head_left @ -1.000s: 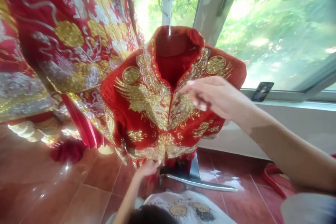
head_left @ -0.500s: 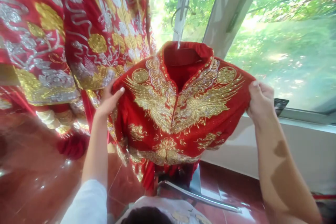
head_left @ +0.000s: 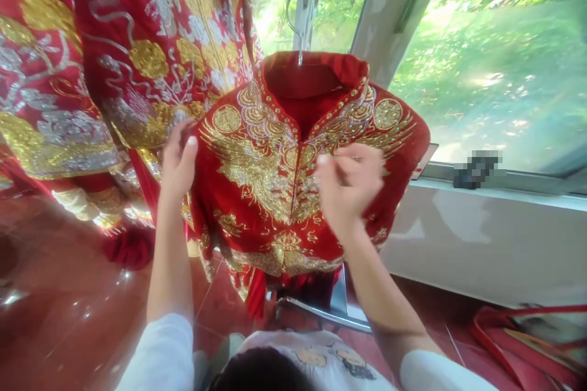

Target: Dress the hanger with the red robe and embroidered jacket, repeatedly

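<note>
A red jacket (head_left: 257, 195) with gold and silver embroidery is upright in front of me, on a hanger with a thin metal hook (head_left: 300, 40). What bears its weight cannot be made out. My left hand (head_left: 177, 162) is at the jacket's left shoulder edge, thumb apart from the fingers, some of which are partly hidden. In front of the chest embroidery, right of the front closure, is my right hand (head_left: 353, 186). Its fingers are curled in, with nothing visible in them. A pale tag (head_left: 425, 160) shows beside the jacket's right sleeve.
More red embroidered garments (head_left: 147, 61) hang close on the left. A window (head_left: 486, 73) and its sill lie behind to the right. Below the jacket is a metal-framed chair (head_left: 321, 311). A red-edged item (head_left: 504, 336) lies on the tiled floor at lower right.
My right hand has left the jacket's right shoulder and come inward before its chest. My left hand has eased outward at the left shoulder. The right side of the jacket now droops lower.
</note>
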`<state>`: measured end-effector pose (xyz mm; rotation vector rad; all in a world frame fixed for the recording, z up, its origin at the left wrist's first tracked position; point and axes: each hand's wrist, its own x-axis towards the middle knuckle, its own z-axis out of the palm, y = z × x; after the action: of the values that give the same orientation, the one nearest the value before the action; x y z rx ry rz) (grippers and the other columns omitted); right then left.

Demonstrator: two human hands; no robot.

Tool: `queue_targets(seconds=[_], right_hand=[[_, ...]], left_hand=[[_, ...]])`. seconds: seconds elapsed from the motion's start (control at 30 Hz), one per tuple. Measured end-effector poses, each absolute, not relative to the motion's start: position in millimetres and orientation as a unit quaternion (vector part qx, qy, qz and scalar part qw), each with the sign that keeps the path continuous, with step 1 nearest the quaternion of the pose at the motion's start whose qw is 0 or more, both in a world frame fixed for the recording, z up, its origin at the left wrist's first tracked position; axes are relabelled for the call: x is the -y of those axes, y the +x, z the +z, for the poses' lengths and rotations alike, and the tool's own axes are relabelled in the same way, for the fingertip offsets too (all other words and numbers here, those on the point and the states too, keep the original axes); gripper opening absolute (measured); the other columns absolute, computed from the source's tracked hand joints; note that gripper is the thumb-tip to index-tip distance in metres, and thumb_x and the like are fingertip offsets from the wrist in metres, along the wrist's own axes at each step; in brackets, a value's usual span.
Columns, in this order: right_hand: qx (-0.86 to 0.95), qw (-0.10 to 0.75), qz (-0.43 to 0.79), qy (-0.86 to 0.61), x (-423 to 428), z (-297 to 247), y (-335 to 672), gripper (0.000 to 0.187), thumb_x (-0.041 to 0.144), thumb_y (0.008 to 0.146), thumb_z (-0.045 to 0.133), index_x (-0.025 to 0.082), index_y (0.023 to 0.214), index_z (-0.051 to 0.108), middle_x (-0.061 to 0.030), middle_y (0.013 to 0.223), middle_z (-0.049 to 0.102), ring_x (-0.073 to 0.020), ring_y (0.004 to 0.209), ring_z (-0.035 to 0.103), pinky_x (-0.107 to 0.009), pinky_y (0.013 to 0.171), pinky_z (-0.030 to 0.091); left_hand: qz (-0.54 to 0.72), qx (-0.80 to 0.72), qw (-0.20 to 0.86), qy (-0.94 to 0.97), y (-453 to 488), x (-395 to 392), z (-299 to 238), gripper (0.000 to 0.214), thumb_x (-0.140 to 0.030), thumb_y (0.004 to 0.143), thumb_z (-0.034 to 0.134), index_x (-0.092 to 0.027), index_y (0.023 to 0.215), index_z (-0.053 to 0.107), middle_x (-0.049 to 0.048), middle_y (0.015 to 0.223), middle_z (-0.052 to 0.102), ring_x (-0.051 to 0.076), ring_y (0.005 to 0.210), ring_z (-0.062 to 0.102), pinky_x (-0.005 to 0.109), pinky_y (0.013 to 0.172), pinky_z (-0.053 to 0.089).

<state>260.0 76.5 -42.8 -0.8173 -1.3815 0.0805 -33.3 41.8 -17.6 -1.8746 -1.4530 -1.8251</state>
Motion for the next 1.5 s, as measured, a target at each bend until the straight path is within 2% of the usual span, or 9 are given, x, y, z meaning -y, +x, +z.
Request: queue_targets(seconds=[0.2, 0.6, 0.9, 1.03, 1.17, 1.33, 1.4, 1.43, 1.5], right_hand=[[0.612, 0.713, 0.117, -0.322, -75.9, -32.8, 202.9, 0.012, 0.030, 0.088, 0.051, 0.020, 0.082, 0.049, 0.0021, 0.067, 0.056, -0.0082, 0.058, 0.053, -0.023, 0.061, 0.044], [0.576, 0.679, 0.323, -0.322, -89.7, -40.7, 215.6, 0.018, 0.019, 0.080, 0.050, 0.023, 0.089, 0.035, 0.0048, 0.066, 0.051, -0.0080, 0.053, 0.050, -0.022, 0.052, 0.041], [0.436, 0.502, 0.555, -0.500, 9.8, -250.4, 234.8, 0.033, 0.037, 0.070, 0.059, 0.023, 0.070, 0.030, 0.0044, 0.053, 0.047, -0.0097, 0.045, 0.045, -0.022, 0.044, 0.037], [0.408, 0.480, 0.563, -0.535, 12.9, -318.9, 258.2, 0.038, 0.042, 0.063, 0.058, 0.023, 0.066, 0.025, 0.0043, 0.048, 0.042, -0.0105, 0.041, 0.041, -0.023, 0.041, 0.035], [0.419, 0.476, 0.526, -0.566, 1.0, -336.4, 286.8, 0.029, 0.040, 0.063, 0.054, 0.023, 0.064, 0.030, 0.0020, 0.050, 0.046, -0.0124, 0.044, 0.046, -0.026, 0.044, 0.041], [0.486, 0.489, 0.403, -0.602, -3.4, -293.9, 336.2, 0.027, 0.040, 0.059, 0.065, 0.020, 0.059, 0.047, -0.0025, 0.052, 0.051, -0.0163, 0.047, 0.049, -0.035, 0.052, 0.047], [0.502, 0.560, 0.256, -0.607, -17.7, -246.7, 358.7, 0.029, 0.041, 0.062, 0.069, 0.018, 0.072, 0.055, -0.0074, 0.074, 0.061, -0.0210, 0.070, 0.059, -0.042, 0.077, 0.050], [0.532, 0.614, 0.054, -0.580, -29.3, -218.3, 368.6, 0.032, 0.040, 0.064, 0.072, 0.017, 0.082, 0.058, -0.0096, 0.084, 0.063, -0.0240, 0.082, 0.061, -0.046, 0.085, 0.048], [0.570, 0.621, -0.236, -0.484, -59.1, -160.3, 383.1, 0.082, 0.042, 0.058, 0.081, 0.011, 0.127, 0.049, -0.0215, 0.128, 0.051, -0.0364, 0.125, 0.046, -0.057, 0.105, 0.032]], left_hand=[[-0.603, 0.513, 0.121, -0.599, -12.5, -52.3, -10.3, 0.042, -0.049, 0.089, 0.053, -0.021, 0.119, 0.061, 0.0057, 0.120, 0.065, 0.022, 0.116, 0.058, 0.036, 0.106, 0.041], [-0.622, 0.491, 0.120, -0.598, -6.9, -54.0, -13.4, 0.044, -0.041, 0.090, 0.057, -0.009, 0.121, 0.058, 0.0069, 0.121, 0.065, 0.018, 0.112, 0.057, 0.035, 0.105, 0.041], [-0.586, 0.512, 0.193, -0.598, -6.5, -48.6, -24.1, 0.045, -0.031, 0.092, 0.055, -0.004, 0.128, 0.053, 0.0125, 0.129, 0.060, 0.021, 0.121, 0.054, 0.037, 0.108, 0.038], [-0.557, 0.543, 0.229, -0.585, 0.6, -41.1, -31.6, 0.065, -0.036, 0.087, 0.063, -0.002, 0.137, 0.042, 0.0165, 0.141, 0.048, 0.024, 0.134, 0.042, 0.040, 0.115, 0.030], [-0.554, 0.551, 0.184, -0.596, -0.2, -42.2, -34.2, 0.087, -0.054, 0.078, 0.070, -0.013, 0.145, 0.031, 0.0102, 0.153, 0.034, 0.029, 0.143, 0.026, 0.042, 0.120, 0.019], [-0.561, 0.555, 0.188, -0.585, -29.6, -59.8, -31.8, 0.078, -0.073, 0.082, 0.048, -0.012, 0.131, 0.049, 0.0085, 0.131, 0.058, 0.023, 0.121, 0.053, 0.041, 0.103, 0.039], [-0.569, 0.565, 0.204, -0.562, -45.3, -68.2, -23.3, 0.085, -0.083, 0.077, 0.040, -0.010, 0.115, 0.058, 0.0053, 0.110, 0.067, 0.019, 0.102, 0.060, 0.039, 0.094, 0.046], [-0.570, 0.576, 0.208, -0.548, -52.1, -72.5, -16.4, 0.088, -0.087, 0.075, 0.035, -0.009, 0.105, 0.062, 0.0036, 0.099, 0.068, 0.017, 0.093, 0.060, 0.038, 0.091, 0.048], [-0.563, 0.594, 0.205, -0.537, -61.8, -81.5, 1.5, 0.090, -0.088, 0.073, 0.027, -0.007, 0.087, 0.063, 0.0004, 0.083, 0.064, 0.012, 0.083, 0.057, 0.037, 0.089, 0.048]])
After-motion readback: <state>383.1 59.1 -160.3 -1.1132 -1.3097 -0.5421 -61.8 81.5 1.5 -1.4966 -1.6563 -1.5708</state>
